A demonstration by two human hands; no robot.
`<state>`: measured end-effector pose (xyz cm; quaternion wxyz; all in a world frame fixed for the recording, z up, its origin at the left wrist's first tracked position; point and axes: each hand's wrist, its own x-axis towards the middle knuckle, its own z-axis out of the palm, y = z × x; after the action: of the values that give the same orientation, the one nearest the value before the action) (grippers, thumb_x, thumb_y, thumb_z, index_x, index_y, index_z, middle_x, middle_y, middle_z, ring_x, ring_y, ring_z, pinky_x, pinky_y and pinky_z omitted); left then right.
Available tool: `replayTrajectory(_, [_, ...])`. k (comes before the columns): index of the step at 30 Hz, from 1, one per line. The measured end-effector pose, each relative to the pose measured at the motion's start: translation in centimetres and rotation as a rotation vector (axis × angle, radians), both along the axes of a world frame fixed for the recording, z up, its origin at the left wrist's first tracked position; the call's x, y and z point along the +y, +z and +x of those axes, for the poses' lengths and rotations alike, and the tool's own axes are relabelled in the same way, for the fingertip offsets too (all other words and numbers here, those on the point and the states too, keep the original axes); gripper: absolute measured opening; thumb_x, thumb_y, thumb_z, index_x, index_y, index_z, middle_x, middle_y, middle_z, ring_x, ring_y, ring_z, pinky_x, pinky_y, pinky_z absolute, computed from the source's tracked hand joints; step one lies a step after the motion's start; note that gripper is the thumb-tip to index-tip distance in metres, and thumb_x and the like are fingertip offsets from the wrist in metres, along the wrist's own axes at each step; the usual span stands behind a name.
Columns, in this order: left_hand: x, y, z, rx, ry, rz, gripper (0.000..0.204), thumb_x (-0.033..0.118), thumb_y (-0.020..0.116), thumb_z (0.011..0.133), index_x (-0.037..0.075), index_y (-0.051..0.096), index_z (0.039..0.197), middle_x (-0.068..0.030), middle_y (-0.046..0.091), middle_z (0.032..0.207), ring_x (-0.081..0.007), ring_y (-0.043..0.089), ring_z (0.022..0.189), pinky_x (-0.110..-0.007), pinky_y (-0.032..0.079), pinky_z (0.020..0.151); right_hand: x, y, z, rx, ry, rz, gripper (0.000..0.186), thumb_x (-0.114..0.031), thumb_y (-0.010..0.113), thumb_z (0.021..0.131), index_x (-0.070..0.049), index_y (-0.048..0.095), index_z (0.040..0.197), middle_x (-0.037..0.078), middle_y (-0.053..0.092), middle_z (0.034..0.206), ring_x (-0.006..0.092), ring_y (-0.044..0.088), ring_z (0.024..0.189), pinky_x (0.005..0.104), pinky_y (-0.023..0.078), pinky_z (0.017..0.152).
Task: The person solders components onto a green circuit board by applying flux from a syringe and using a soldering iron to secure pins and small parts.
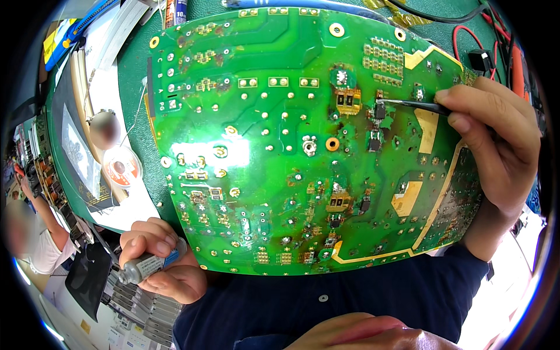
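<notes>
A large green circuit board (274, 186) fills the middle of the view, with brownish scorched patches around some of its parts. My right hand (499, 137) pinches a slim dark pointed tool, which looks like tweezers (421, 106). Its tip meets a small black chip (380, 111) on the board's upper right; whether it grips the chip, I cannot tell. Below that chip sits another black chip (374, 143). Beside the board's lower left corner, the fingers of my left hand (184, 281) are closed around a small grey tube with a label (150, 265).
Under the board lies a green mat (133, 105). To the left are a solder spool (122, 165), white paper (149, 195) and a blue tool (73, 32). Red and black cables (466, 29) run along the upper right. Another person (49, 245) is at the far left.
</notes>
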<state>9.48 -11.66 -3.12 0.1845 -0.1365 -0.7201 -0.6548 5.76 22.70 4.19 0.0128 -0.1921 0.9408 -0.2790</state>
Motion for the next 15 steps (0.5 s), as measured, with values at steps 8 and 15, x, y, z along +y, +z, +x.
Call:
replayTrajectory(8, [0.16,0.08,0.05,-0.009,0.013,0.003,0.043,0.034,0.044,0.092,-0.004,0.043,0.113,-0.0067,0.041,0.079,-0.0137,0.039,0.065,-0.026,0.031,0.054,0.11,0.00,0.04,0.013,0.000,0.007,0.017,0.003,0.061,0.072,0.006,0.063,0.088,0.011,0.058,0.071,0.0140,0.049,0.059,0.0228,0.035,0.053])
replayTrajectory(15, [0.03,0.16,0.02,-0.011,0.002,-0.003,0.044,0.035,0.044,0.092,-0.004,0.043,0.114,-0.0068,0.041,0.079,-0.0135,0.039,0.065,-0.026,0.031,0.053,0.16,-0.06,0.04,0.009,-0.004,-0.004,0.016,0.004,0.060,0.072,0.006,0.063,0.088,0.011,0.058,0.071,0.0140,0.049,0.059,0.0230,0.034,0.053])
